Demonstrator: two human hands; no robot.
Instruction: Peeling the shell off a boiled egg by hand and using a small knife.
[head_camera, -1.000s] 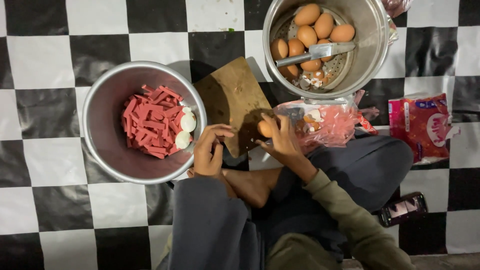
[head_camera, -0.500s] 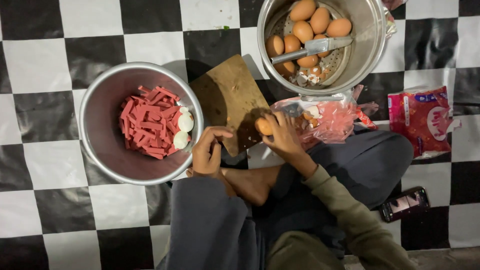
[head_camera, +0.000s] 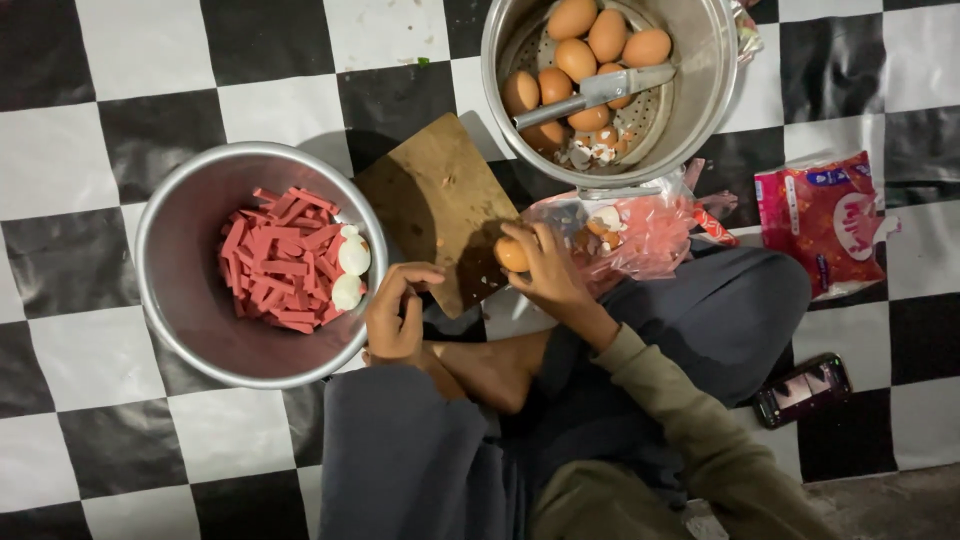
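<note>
A smooth brown egg (head_camera: 512, 254) sits gripped in the right hand (head_camera: 548, 272) over the worn wooden board (head_camera: 432, 200), left hand (head_camera: 395, 315) loosely curled, empty.

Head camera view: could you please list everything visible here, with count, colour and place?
brown eggs: about eight, in the steamer pot
steamer pot: one, silver, top centre
knife: one, steel, across the eggs in the pot
metal bowl: one, silver, left
sausage strips: many, red, in the bowl
peeled eggs: two, white, in the bowl
cutting board: one, brown wood, centre
plastic bag: one, pinkish, holding shell bits, below the pot
packet: one, red, right
phone: one, black, lower right
floor: black and white checks
left hand: empty, beside the bowl
right hand: holding one brown egg
</note>
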